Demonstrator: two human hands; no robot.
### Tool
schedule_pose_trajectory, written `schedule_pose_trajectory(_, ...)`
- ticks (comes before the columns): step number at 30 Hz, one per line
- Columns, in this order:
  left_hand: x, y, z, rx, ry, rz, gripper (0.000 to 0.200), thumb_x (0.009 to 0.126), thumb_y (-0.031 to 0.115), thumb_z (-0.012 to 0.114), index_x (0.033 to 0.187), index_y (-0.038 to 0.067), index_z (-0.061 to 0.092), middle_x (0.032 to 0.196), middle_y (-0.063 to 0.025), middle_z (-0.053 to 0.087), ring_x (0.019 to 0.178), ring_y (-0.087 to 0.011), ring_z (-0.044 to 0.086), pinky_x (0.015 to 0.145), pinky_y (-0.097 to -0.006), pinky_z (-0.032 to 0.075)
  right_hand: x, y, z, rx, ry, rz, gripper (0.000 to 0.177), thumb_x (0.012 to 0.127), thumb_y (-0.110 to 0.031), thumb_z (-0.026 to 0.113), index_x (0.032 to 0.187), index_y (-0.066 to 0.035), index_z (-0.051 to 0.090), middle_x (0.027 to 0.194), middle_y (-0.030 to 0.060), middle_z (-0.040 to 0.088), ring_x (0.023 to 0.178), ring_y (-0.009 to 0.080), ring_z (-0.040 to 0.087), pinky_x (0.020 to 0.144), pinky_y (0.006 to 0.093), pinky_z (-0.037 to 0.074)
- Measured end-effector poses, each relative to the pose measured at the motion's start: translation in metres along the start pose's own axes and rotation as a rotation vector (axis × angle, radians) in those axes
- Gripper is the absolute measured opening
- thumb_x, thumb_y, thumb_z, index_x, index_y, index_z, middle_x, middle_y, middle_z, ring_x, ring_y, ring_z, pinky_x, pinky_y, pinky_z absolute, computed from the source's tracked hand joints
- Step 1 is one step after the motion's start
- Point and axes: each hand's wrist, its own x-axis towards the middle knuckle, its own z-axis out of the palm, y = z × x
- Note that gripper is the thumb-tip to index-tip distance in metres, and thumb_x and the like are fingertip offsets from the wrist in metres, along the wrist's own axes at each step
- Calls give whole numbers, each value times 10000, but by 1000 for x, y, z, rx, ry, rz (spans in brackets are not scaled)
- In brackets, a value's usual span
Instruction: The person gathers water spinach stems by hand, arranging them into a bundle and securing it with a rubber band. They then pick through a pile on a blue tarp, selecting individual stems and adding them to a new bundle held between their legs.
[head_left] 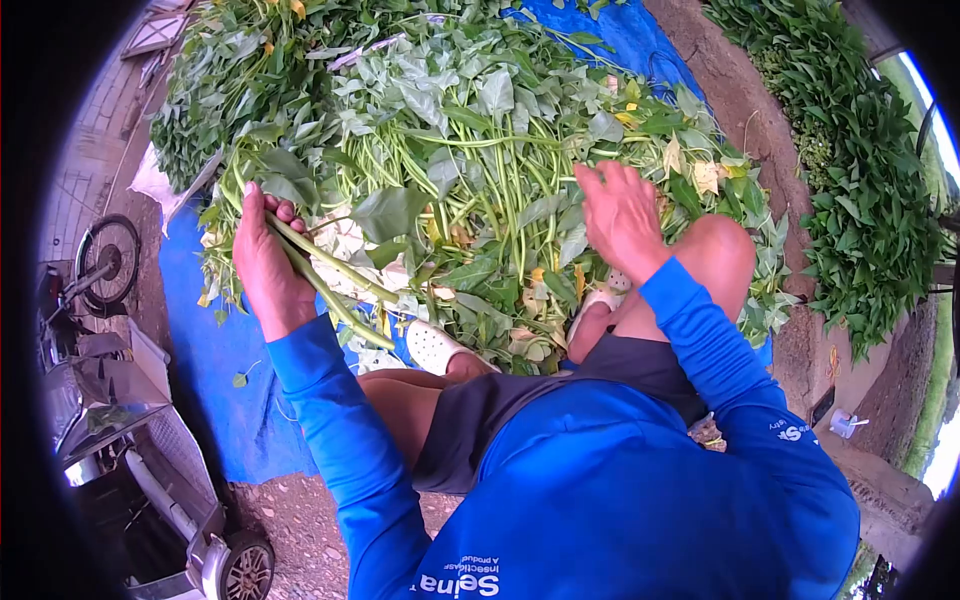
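My left hand is closed around a few long green water spinach stems. Their cut ends point down toward my lap, and the leaves stick out beyond my fingers. On the other side, my right hand hovers over the pile with its fingers apart and nothing visible in it. Between and beyond both hands spreads a large heap of loose water spinach, its pale stems lying in many directions. Some yellowed leaves are mixed in near my right hand.
A blue tarp lies under the heap. More greens are stacked along the right. A vehicle with a small wheel and another wheel stand at left. My feet in cream clogs rest at the heap's near edge.
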Motion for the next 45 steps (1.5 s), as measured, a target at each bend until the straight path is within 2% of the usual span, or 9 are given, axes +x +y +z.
schedule_pose_trajectory(2, -9, 8, 4, 33, -5, 29, 330, 1082, 393, 685, 935, 114, 588, 776, -9, 594, 628, -98, 542, 554, -222, 444, 27, 34, 30, -49, -106, 256, 380, 936, -184, 692, 1279, -24, 730, 1294, 265, 692, 1245, 423, 651, 1075, 486, 506)
schedule_pose_trajectory(5, -12, 10, 14, 36, -46, 33, 334, 1083, 384, 687, 931, 103, 594, 779, -15, 597, 626, -92, 540, 556, -221, 449, 84, 59, 92, 471, -184, 410, 295, 937, -196, 643, 1155, -61, 791, 1240, 248, 741, 1147, 450, 703, 1003, 502, 564)
schedule_pose_trajectory(10, -19, 16, 18, 80, -23, -1, 340, 1076, 404, 696, 910, 121, 607, 741, 1, 607, 600, -84, 549, 536, -220, 446, 126, 9, 167, 489, -116, -77, 245, 949, -177, 657, 1112, -51, 789, 1122, 182, 772, 1093, 391, 707, 994, 482, 552)
schedule_pose_trajectory(17, -24, 25, 4, 129, 31, 25, 345, 1067, 414, 706, 904, 125, 612, 730, 4, 613, 578, -73, 547, 529, -213, 439, 161, -26, 182, 172, -385, -206, 204, 958, -222, 620, 1055, -101, 753, 1105, 177, 740, 1118, 387, 682, 957, 526, 517)
schedule_pose_trajectory(20, -24, 27, -4, 122, 32, 47, 339, 1073, 403, 699, 907, 119, 620, 732, 5, 615, 584, -70, 545, 537, -211, 439, 193, -27, 141, 580, -432, -78, 273, 977, -248, 635, 1134, -89, 791, 1146, 215, 761, 1117, 429, 700, 955, 493, 548)
schedule_pose_trajectory(25, -18, 23, -5, 97, -20, 48, 351, 1080, 403, 687, 891, 113, 628, 729, 5, 615, 589, -75, 548, 544, -219, 432, 212, -22, 18, 957, -479, 285, 310, 981, -278, 768, 1162, -27, 782, 1002, 33, 751, 926, 115, 649, 857, 308, 533)
schedule_pose_trajectory(32, -25, 20, 7, 125, -74, 26, 361, 1084, 402, 681, 879, 109, 633, 733, 5, 611, 599, -82, 549, 561, -231, 436, 174, 5, -2, 1030, 97, 178, 240, 1001, -216, 778, 1091, 1, 727, 942, 32, 722, 864, 80, 615, 769, 293, 514)
schedule_pose_trajectory(37, -25, 9, 8, 125, -108, 16, 360, 1085, 397, 680, 879, 106, 637, 741, 4, 612, 609, -88, 548, 575, -238, 441, 143, -2, -38, 1449, -158, 545, 196, 1036, -256, 722, 1121, -82, 757, 831, -50, 597, 739, 54, 523, 638, 247, 441)
schedule_pose_trajectory(45, -50, -10, 27, 157, -202, 66, 333, 1092, 393, 669, 900, 120, 661, 741, 24, 607, 625, -64, 536, 588, -233, 425, 85, -37, -19, 1737, -156, 435, 244, 1004, -119, 745, 1236, -45, 747, 962, -22, 697, 816, 74, 594, 719, 273, 505)
